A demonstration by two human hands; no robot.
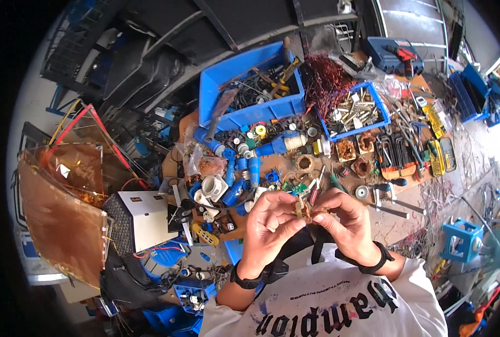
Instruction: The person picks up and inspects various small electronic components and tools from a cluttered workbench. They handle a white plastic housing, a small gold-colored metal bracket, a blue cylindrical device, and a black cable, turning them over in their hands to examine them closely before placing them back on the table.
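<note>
The small tan part [301,209] sits pinched between both hands above the bench [384,216], its long axis running nine to three, left hand [269,222] gripping its nine o'clock end, right hand [345,220] closed on its three o'clock end.

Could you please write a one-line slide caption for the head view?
Both hands, left hand and right hand, pinch a small tan part above a cluttered workbench.
</note>
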